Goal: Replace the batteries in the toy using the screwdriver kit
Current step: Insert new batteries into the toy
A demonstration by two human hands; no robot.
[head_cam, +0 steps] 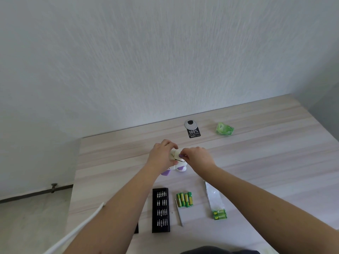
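A white and purple toy (180, 166) sits in the middle of the wooden table (256, 162). My left hand (162, 155) grips its upper left side. My right hand (197, 155) pinches something small at the toy's top, where a battery-like piece shows between the fingers; what it is I cannot tell. Closer to me lies the black screwdriver bit tray (161, 209) with several bits. Right of it lie several loose green and yellow batteries (185, 199) and a silver screwdriver (179, 212).
A torn battery package (216, 204) with green batteries lies at the right. Crumpled green wrapping (224, 128) and a black sticker by a cable grommet (191, 128) are near the wall. The table's left edge drops to the floor.
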